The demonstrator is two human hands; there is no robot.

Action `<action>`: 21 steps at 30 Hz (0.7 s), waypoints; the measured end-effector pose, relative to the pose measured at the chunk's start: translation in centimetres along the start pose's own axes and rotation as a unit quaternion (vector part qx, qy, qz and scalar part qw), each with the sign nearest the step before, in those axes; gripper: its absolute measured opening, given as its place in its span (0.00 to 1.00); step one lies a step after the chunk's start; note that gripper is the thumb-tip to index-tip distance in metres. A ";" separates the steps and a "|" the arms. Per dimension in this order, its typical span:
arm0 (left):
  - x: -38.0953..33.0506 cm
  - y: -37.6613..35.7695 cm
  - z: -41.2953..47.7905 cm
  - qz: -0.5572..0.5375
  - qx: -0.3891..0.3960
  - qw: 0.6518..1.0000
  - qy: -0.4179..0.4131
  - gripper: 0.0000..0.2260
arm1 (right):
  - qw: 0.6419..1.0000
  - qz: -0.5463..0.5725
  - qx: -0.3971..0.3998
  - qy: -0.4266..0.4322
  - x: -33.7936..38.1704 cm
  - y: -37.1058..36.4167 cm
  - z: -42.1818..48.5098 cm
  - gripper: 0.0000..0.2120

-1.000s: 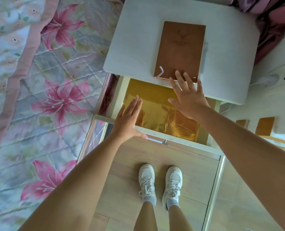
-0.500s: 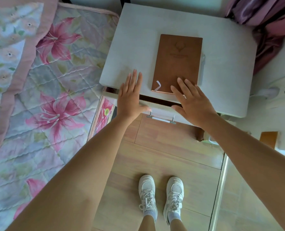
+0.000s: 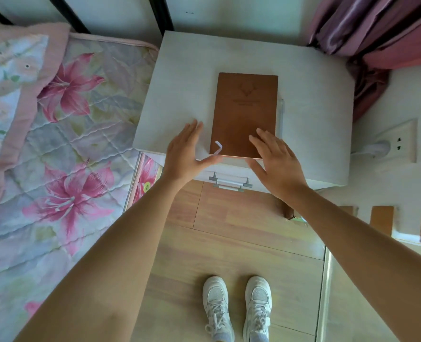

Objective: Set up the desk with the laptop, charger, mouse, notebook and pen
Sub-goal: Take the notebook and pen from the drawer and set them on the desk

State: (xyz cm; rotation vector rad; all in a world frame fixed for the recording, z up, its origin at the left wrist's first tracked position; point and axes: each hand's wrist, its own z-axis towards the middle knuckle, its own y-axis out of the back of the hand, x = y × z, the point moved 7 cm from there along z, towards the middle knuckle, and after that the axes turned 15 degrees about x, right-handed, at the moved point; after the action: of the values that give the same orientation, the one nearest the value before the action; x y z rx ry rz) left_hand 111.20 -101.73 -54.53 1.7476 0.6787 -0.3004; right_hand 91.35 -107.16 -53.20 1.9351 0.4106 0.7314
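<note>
Your left hand (image 3: 183, 154) is flat, fingers spread, holding nothing, over the white desk (image 3: 187, 99) edge. The brown notebook (image 3: 245, 114) w/ a stag emblem lies closed just right of those fingertips. Your right hand (image 3: 276, 161) is also open & empty, its fingertips (image 3: 261, 134) over the notebook's near right corner. A pen (image 3: 281, 114) lies along the notebook's right edge, just beyond your right fingers. The drawer handle (image 3: 230, 181) sits between your palms, below the notebook.
</note>
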 end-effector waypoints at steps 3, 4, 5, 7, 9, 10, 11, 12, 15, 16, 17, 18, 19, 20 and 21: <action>0.0 1.6 1.2 -0.253 -0.027 0.963 0.085 0.26 | 0.977 0.172 -0.075 -0.101 -2.8 1.7 0.6 0.27; 0.1 1.6 1.9 -0.319 -0.020 0.941 0.109 0.25 | 0.960 0.230 -0.088 -0.135 -3.8 2.1 0.9 0.29; -0.1 1.5 2.5 -0.344 -0.005 0.931 0.118 0.27 | 0.940 0.280 -0.094 -0.168 -4.7 2.4 1.2 0.31; -1.0 1.2 3.5 -0.343 0.041 0.932 0.108 0.36 | 0.906 0.348 -0.093 -0.221 -6.2 2.6 1.8 0.34; -2.0 0.7 4.1 -0.350 0.068 0.929 0.102 0.43 | 0.885 0.388 -0.087 -0.241 -6.7 2.6 2.3 0.36; -2.4 0.4 4.3 -0.366 0.074 0.922 0.100 0.45 | 0.877 0.405 -0.086 -0.244 -6.8 2.7 2.6 0.37; -2.8 0.1 4.5 -0.382 0.074 0.915 0.104 0.47 | 0.868 0.423 -0.085 -0.244 -6.8 2.8 2.7 0.36; -3.0 -0.2 4.6 -0.396 0.069 0.909 0.111 0.47 | 0.860 0.441 -0.082 -0.243 -6.8 2.8 2.9 0.36; -2.4 -0.8 4.9 -0.419 0.055 0.895 0.140 0.35 | 0.839 0.476 -0.067 -0.255 -6.8 2.8 2.9 0.33; -2.3 -0.9 4.9 -0.417 0.052 0.897 0.134 0.26 | 0.830 0.486 -0.065 -0.266 -7.1 2.7 2.7 0.32; -2.4 -0.9 4.8 -0.422 0.054 0.896 0.125 0.20 | 0.820 0.498 -0.063 -0.276 -7.4 2.6 2.6 0.31; -2.6 -1.1 4.7 -0.434 0.061 0.891 0.119 0.19 | 0.810 0.509 -0.058 -0.285 -7.8 2.4 2.4 0.30; -2.7 -1.3 4.6 -0.444 0.066 0.886 0.116 0.20 | 0.801 0.520 -0.052 -0.291 -8.1 2.2 2.2 0.30; -2.7 -1.3 4.4 -0.446 0.069 0.885 0.113 0.22 | 0.795 0.530 -0.044 -0.293 -8.3 2.1 2.1 0.29; -2.9 -1.2 4.3 -0.443 0.073 0.887 0.104 0.23 | 0.790 0.537 -0.034 -0.294 -8.5 1.9 2.0 0.28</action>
State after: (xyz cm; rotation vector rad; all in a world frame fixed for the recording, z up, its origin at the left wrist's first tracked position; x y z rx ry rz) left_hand 108.78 -106.47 -55.18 1.5122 1.6399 -0.8086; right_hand 86.11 -114.27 -54.85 2.0993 -1.1919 0.7272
